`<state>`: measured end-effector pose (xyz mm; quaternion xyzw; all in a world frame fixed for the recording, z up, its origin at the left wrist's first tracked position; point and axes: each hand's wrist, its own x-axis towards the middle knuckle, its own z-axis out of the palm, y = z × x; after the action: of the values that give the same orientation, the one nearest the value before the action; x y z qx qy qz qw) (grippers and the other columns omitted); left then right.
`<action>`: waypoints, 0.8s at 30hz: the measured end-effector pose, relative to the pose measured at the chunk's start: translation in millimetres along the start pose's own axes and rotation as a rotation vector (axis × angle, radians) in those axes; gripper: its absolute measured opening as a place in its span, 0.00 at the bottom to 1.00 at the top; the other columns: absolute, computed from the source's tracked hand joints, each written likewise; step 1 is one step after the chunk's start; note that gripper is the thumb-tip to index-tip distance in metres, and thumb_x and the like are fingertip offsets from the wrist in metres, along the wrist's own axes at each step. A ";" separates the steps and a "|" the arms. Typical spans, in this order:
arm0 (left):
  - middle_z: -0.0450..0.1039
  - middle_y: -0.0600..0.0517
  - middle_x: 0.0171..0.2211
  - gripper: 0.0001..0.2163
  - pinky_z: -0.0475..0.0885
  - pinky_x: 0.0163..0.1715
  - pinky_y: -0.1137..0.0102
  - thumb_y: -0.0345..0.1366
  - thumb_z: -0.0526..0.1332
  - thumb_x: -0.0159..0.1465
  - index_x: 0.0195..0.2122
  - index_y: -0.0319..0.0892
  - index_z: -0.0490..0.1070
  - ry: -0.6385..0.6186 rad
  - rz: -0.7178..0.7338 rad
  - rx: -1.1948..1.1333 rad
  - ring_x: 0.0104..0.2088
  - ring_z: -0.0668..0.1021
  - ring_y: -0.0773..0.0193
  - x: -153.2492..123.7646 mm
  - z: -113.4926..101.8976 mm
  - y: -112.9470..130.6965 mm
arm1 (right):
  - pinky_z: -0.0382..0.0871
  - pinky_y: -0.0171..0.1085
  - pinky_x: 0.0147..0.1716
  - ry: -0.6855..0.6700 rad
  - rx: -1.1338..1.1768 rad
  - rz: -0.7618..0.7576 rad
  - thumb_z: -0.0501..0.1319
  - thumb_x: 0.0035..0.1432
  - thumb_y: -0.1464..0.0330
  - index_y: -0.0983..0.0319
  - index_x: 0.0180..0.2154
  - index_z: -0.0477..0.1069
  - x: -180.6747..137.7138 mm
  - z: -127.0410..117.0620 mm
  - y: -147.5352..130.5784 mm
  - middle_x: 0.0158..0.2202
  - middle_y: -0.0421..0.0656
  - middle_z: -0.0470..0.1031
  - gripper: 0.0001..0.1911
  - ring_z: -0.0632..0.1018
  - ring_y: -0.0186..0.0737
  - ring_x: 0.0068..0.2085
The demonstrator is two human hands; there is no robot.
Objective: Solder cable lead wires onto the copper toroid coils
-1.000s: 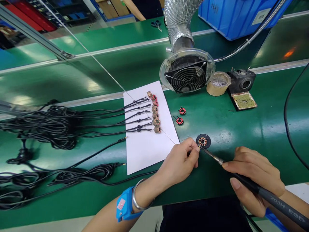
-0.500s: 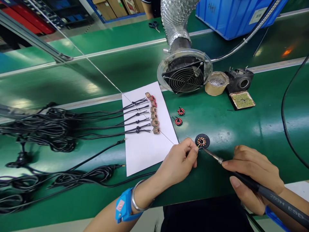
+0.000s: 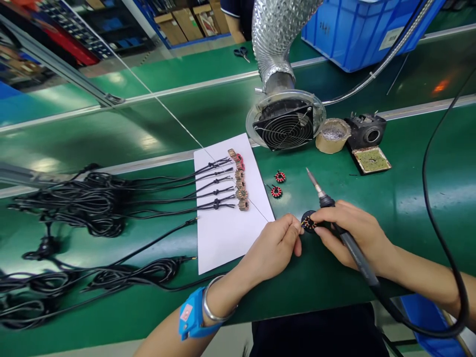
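My left hand (image 3: 280, 245) is closed in a pinch on a thin wire end with a yellowish tip (image 3: 302, 224). A black cable (image 3: 186, 286) runs in from the left and passes behind that forearm. Right at the fingertips lies a copper-wound ring coil (image 3: 309, 224) on a round black disc (image 3: 305, 216). My right hand (image 3: 357, 238) holds a soldering iron (image 3: 345, 238), its metal tip pointing up and away from the coil. Thumb and forefinger of the same hand touch the coil's right side. Two red-and-black ring coils (image 3: 276, 192) lie just beyond.
White paper (image 3: 219, 248) carries several copper coils (image 3: 241, 193) beside knotted black cable ends. More black cables (image 3: 100, 198) are heaped at left. Behind stand a fume fan (image 3: 288, 128), a tape roll (image 3: 332, 139) and an iron stand with sponge (image 3: 372, 159). A person (image 3: 238, 22) is across the bench.
The soldering iron has lifted off the coil and its tip now points away. My right hand has moved left, fingertips onto the coil. My left hand stays nearly in place.
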<state>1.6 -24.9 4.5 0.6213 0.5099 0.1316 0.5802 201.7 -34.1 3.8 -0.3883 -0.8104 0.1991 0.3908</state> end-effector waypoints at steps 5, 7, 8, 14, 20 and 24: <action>0.70 0.57 0.21 0.16 0.65 0.31 0.70 0.43 0.45 0.71 0.31 0.43 0.64 -0.005 0.007 0.004 0.26 0.71 0.66 4.5 -1.8 -1.4 | 0.67 0.36 0.36 -0.082 0.016 0.014 0.59 0.55 0.79 0.61 0.45 0.68 8.7 7.6 7.7 0.35 0.40 0.74 0.16 0.70 0.36 0.34; 0.70 0.58 0.21 0.16 0.65 0.31 0.70 0.43 0.45 0.71 0.30 0.43 0.64 -0.021 0.003 -0.011 0.26 0.70 0.66 5.0 -3.8 0.4 | 0.67 0.36 0.36 -0.079 0.028 0.024 0.59 0.55 0.80 0.61 0.45 0.67 10.3 9.7 9.4 0.36 0.40 0.74 0.16 0.70 0.36 0.35; 0.70 0.58 0.21 0.16 0.65 0.30 0.70 0.43 0.45 0.71 0.30 0.43 0.64 -0.033 0.003 -0.015 0.26 0.70 0.66 4.5 -4.9 2.4 | 0.67 0.35 0.36 -0.074 0.036 0.031 0.58 0.55 0.80 0.61 0.45 0.67 10.9 10.4 10.1 0.37 0.40 0.74 0.16 0.71 0.36 0.35; 0.67 0.58 0.22 0.16 0.63 0.30 0.70 0.41 0.45 0.72 0.28 0.43 0.60 -0.083 0.033 0.098 0.25 0.69 0.67 0.1 -8.0 24.0 | 0.66 0.34 0.35 -0.060 0.064 -0.009 0.56 0.58 0.80 0.60 0.44 0.66 12.1 8.9 12.5 0.35 0.40 0.74 0.14 0.71 0.35 0.34; 0.66 0.58 0.22 0.15 0.63 0.30 0.70 0.41 0.44 0.72 0.29 0.44 0.58 -0.091 0.044 0.115 0.26 0.70 0.67 3.0 -6.9 28.4 | 0.64 0.33 0.31 -0.001 0.043 -0.113 0.56 0.58 0.81 0.62 0.46 0.67 7.0 8.0 11.7 0.30 0.39 0.72 0.15 0.67 0.34 0.29; 0.66 0.58 0.22 0.14 0.63 0.30 0.69 0.41 0.44 0.72 0.29 0.44 0.58 -0.080 0.052 0.146 0.26 0.70 0.66 1.6 -6.8 28.3 | 0.63 0.33 0.29 -0.002 0.016 -0.127 0.56 0.58 0.80 0.63 0.46 0.68 5.1 8.0 12.2 0.29 0.39 0.70 0.15 0.66 0.34 0.29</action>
<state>10.8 -14.2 30.0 0.6796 0.4782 0.0841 0.5499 199.1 -22.7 -6.3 -0.3328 -0.8321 0.1810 0.4051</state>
